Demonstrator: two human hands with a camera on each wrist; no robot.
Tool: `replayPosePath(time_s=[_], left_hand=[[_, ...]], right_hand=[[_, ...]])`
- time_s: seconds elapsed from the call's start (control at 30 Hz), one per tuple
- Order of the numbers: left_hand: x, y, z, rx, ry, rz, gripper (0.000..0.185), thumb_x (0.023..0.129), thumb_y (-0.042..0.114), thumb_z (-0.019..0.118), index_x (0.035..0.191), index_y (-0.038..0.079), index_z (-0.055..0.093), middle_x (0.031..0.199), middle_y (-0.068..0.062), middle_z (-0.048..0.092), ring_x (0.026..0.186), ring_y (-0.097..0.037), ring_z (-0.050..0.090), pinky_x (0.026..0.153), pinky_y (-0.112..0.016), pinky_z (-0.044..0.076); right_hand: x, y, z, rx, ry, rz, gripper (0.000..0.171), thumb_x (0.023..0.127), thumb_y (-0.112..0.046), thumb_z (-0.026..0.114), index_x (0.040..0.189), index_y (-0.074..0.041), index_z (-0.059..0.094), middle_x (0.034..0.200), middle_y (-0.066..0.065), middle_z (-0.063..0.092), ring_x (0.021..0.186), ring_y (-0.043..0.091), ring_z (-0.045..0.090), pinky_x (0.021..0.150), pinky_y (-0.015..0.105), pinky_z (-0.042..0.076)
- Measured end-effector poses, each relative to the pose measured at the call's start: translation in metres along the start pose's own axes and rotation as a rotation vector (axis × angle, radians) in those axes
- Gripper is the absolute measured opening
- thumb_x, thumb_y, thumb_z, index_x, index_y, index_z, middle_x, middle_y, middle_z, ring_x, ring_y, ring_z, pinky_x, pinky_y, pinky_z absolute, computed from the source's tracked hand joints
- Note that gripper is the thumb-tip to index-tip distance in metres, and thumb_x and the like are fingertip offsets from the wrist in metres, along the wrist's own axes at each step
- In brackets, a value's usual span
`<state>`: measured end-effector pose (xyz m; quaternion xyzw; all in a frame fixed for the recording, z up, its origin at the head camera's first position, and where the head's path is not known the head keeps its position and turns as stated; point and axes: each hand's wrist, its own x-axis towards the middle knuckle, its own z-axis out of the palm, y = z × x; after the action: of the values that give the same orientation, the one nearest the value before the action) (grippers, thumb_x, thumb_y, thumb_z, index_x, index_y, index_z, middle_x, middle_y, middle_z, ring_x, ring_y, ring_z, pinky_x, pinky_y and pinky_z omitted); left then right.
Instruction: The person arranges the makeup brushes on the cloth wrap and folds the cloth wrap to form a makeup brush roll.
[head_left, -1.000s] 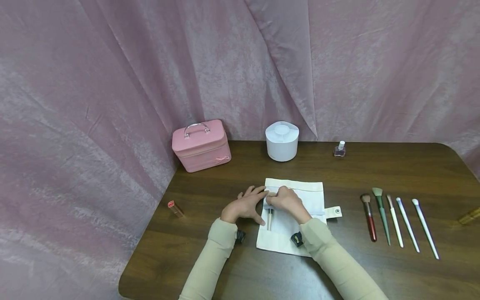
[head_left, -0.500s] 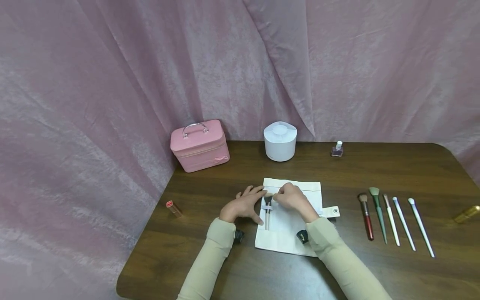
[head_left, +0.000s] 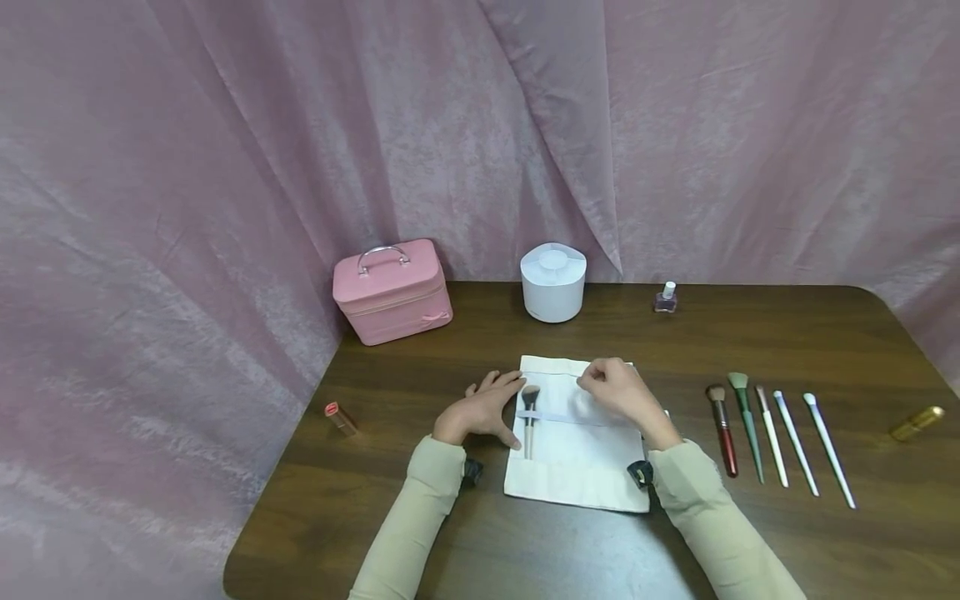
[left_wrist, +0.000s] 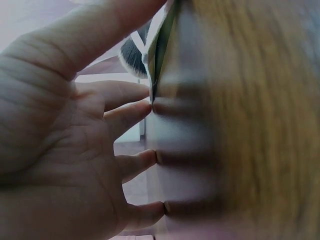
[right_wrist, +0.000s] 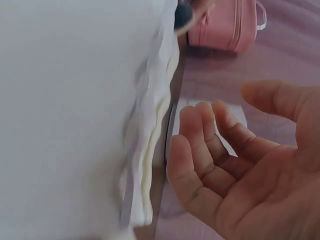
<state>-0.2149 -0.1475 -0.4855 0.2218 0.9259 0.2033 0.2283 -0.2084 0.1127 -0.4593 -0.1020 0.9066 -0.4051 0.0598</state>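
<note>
A white cloth brush roll lies unrolled on the table. At its left side a makeup brush with dark bristles is tucked under the elastic band. My left hand rests at the roll's left edge, fingers spread; in the left wrist view its fingertips touch the tabletop and the cloth edge beside the brush bristles. Above the roll's upper right part hovers my right hand. The right wrist view shows its fingers loosely bent, thumb apart, with nothing between them.
Several makeup brushes lie in a row to the right. Farther right is a gold tube; a lipstick lies at left. Along the back stand a pink case, a white container and a nail polish bottle.
My right hand has moved right, away from the tucked brush, whose bristles now show fully. My left hand has stayed at the roll's left edge. The head view has shifted slightly right.
</note>
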Motion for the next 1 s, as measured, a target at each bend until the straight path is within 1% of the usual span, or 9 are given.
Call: replayPosePath(time_s=[0.1, 0.2, 0.3, 0.43, 0.6, 0.7, 0.83, 0.93, 1.0], left_hand=[[-0.001, 0.001, -0.001, 0.002, -0.002, 0.002, 0.109, 0.074, 0.03, 0.093, 0.161, 0.013, 0.029, 0.168, -0.003, 0.018, 0.153, -0.036, 0.008, 0.114, -0.067, 0.014], [-0.002, 0.001, -0.001, 0.005, -0.001, 0.003, 0.109, 0.074, 0.031, 0.093, 0.16, 0.012, 0.029, 0.167, -0.004, 0.018, 0.152, -0.036, 0.009, 0.114, -0.066, 0.015], [-0.003, 0.002, -0.001, 0.004, -0.001, 0.003, 0.109, 0.074, 0.03, 0.093, 0.16, 0.012, 0.029, 0.167, -0.004, 0.019, 0.152, -0.036, 0.01, 0.114, -0.066, 0.015], [-0.004, 0.002, -0.001, 0.004, -0.002, 0.001, 0.109, 0.074, 0.031, 0.093, 0.161, 0.012, 0.029, 0.167, -0.004, 0.019, 0.152, -0.036, 0.011, 0.114, -0.066, 0.016], [-0.004, 0.001, -0.002, 0.003, -0.007, -0.004, 0.109, 0.074, 0.032, 0.092, 0.161, 0.013, 0.029, 0.167, -0.004, 0.018, 0.152, -0.035, 0.01, 0.114, -0.066, 0.015], [-0.004, 0.0, -0.002, -0.005, -0.006, -0.004, 0.109, 0.074, 0.032, 0.092, 0.161, 0.013, 0.029, 0.168, -0.004, 0.018, 0.152, -0.036, 0.009, 0.115, -0.065, 0.014], [-0.003, 0.0, -0.001, -0.002, -0.006, -0.007, 0.108, 0.075, 0.032, 0.092, 0.161, 0.013, 0.029, 0.168, -0.004, 0.018, 0.152, -0.036, 0.009, 0.115, -0.065, 0.013], [-0.001, 0.0, -0.001, -0.005, -0.01, -0.005, 0.108, 0.075, 0.032, 0.092, 0.161, 0.013, 0.029, 0.168, -0.004, 0.018, 0.153, -0.036, 0.008, 0.115, -0.065, 0.013], [-0.001, 0.001, -0.001, -0.011, -0.01, 0.001, 0.107, 0.075, 0.031, 0.092, 0.161, 0.013, 0.03, 0.168, -0.005, 0.018, 0.152, -0.037, 0.008, 0.115, -0.065, 0.013]], right_hand=[[-0.005, 0.008, -0.011, 0.009, 0.025, 0.011, 0.021, 0.095, -0.016, 0.061, 0.096, 0.002, 0.072, 0.091, 0.012, 0.068, 0.078, 0.024, 0.056, 0.069, 0.034, 0.044], [-0.01, 0.019, -0.023, 0.006, 0.059, 0.046, 0.022, 0.096, -0.016, 0.06, 0.1, 0.003, 0.071, 0.097, 0.016, 0.069, 0.082, 0.026, 0.058, 0.07, 0.037, 0.046], [-0.015, 0.031, -0.035, -0.03, 0.086, 0.085, 0.023, 0.098, -0.016, 0.06, 0.104, 0.003, 0.07, 0.099, 0.017, 0.069, 0.084, 0.029, 0.059, 0.071, 0.041, 0.047], [-0.024, 0.047, -0.049, -0.084, 0.133, 0.121, 0.022, 0.097, -0.016, 0.063, 0.104, 0.005, 0.068, 0.097, 0.019, 0.068, 0.086, 0.032, 0.06, 0.072, 0.047, 0.049], [-0.036, 0.065, -0.063, -0.13, 0.181, 0.118, 0.024, 0.094, -0.013, 0.067, 0.103, 0.009, 0.066, 0.095, 0.023, 0.068, 0.085, 0.036, 0.064, 0.072, 0.051, 0.05], [-0.043, 0.073, -0.07, -0.158, 0.207, 0.133, 0.025, 0.092, -0.012, 0.069, 0.103, 0.01, 0.065, 0.095, 0.025, 0.069, 0.084, 0.038, 0.065, 0.072, 0.053, 0.05], [-0.051, 0.081, -0.08, -0.184, 0.218, 0.177, 0.028, 0.091, -0.013, 0.07, 0.105, 0.011, 0.065, 0.098, 0.027, 0.069, 0.083, 0.039, 0.065, 0.07, 0.052, 0.049], [-0.056, 0.087, -0.088, -0.223, 0.216, 0.208, 0.03, 0.089, -0.014, 0.07, 0.103, 0.012, 0.065, 0.093, 0.026, 0.068, 0.079, 0.038, 0.063, 0.066, 0.051, 0.049], [-0.06, 0.09, -0.092, -0.257, 0.21, 0.232, 0.025, 0.089, -0.015, 0.07, 0.094, 0.01, 0.064, 0.081, 0.02, 0.066, 0.072, 0.035, 0.06, 0.061, 0.047, 0.047]])
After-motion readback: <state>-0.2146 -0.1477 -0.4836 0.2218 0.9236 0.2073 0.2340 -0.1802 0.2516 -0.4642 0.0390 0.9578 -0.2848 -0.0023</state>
